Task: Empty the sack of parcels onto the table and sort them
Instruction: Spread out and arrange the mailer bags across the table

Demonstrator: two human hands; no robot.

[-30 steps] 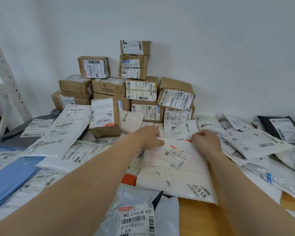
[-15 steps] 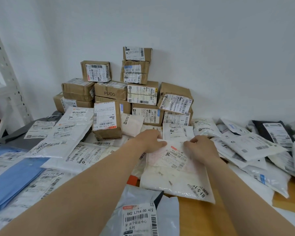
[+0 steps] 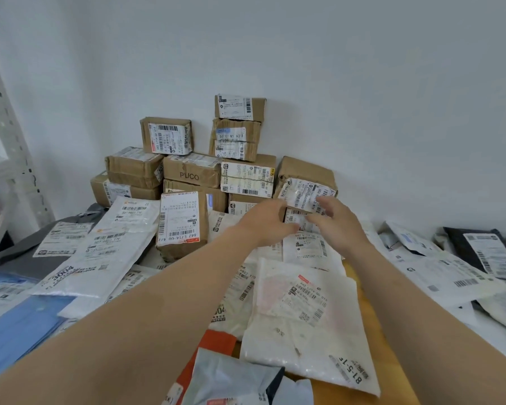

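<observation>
head view: left hand (image 3: 265, 222), right hand (image 3: 338, 223) flank small parcel (image 3: 298, 220)

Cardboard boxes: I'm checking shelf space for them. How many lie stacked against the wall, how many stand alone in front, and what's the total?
Boxes lying in the stack: 11 (counting the crumpled box with two labels as one)
Box standing on end in front: 1
Total: 12
</observation>
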